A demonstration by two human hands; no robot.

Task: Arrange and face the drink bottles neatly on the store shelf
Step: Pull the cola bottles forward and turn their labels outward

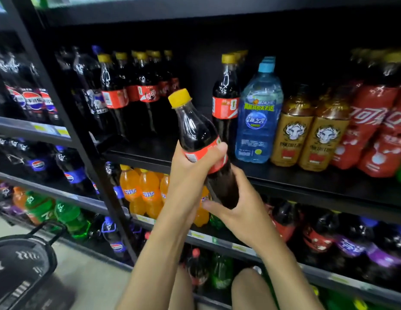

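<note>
A dark cola bottle [196, 128] with a yellow cap and red label is held tilted, its cap leaning left, in front of the black shelf [284, 175]. My left hand [190, 166] grips it around the label. My right hand [237, 202] grips its lower end from the right. Behind it on the shelf there is a bare gap between a row of like cola bottles [128, 95] on the left and a single cola bottle [225, 97] on the right.
Right of the single cola stand a blue water bottle [257, 117], two gold bottles [309, 130] and red cola packs [374, 130]. Orange soda bottles [141, 191] fill the shelf below. A dark shopping basket [20, 265] sits on the floor at lower left.
</note>
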